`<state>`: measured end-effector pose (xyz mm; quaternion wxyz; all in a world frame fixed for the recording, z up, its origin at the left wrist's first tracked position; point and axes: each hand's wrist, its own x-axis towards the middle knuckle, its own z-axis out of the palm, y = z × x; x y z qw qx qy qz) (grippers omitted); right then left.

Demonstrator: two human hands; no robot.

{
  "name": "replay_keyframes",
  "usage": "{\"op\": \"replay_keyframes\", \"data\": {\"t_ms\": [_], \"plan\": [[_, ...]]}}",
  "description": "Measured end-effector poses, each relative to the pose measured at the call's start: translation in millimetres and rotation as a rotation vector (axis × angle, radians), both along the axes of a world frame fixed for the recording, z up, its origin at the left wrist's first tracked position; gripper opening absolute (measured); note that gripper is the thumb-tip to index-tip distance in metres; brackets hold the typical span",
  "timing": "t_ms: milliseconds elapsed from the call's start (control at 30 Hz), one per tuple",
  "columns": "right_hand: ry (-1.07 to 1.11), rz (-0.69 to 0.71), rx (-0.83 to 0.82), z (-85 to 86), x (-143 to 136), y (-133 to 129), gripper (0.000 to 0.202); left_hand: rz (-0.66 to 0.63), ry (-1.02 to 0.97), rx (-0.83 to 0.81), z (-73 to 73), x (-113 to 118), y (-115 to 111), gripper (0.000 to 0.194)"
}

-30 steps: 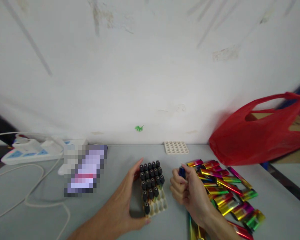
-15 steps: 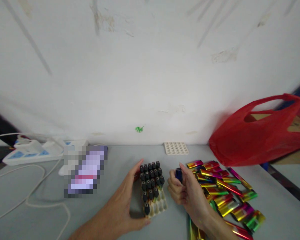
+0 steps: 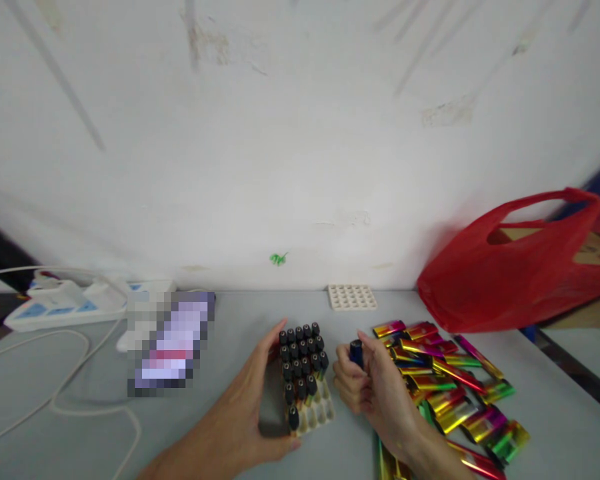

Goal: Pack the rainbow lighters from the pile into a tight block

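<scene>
One dark-blue cylinder [image 3: 357, 355] is gripped in the curled right hand [image 3: 377, 393], its long axis near upright, visible end toward twelve o'clock; at its eight o'clock, a tray [image 3: 325, 401] is held by the wide-spread left hand [image 3: 246, 400].

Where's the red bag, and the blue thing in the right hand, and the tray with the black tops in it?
Red bag [image 3: 490, 283]: head view, middle of its front.
Blue thing [image 3: 357, 355]: head view, the part that pokes out.
Tray [image 3: 319, 405]: head view, its bare near part.
</scene>
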<state>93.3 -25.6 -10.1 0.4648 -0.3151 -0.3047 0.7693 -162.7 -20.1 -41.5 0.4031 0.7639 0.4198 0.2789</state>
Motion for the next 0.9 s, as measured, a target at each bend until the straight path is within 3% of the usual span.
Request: {"op": "replay_keyframes", "data": {"t_ms": [567,733,900], "plan": [[-0.047,-0.159,-0.04,0.0,-1.9,-1.3,0.061,0.007,-0.018,0.023,-5.1,-0.2,-0.1,0.147],[-0.056,-0.143,-0.041,0.4,-1.7,1.5,0.063,0.009,-0.016,0.016,-2.3,-0.5,-1.2,0.143],[-0.157,-0.289,0.11,4.3,-6.7,-2.2,0.051,-0.003,-0.009,-0.003,0.1,-0.1,-0.8,0.142]]}}
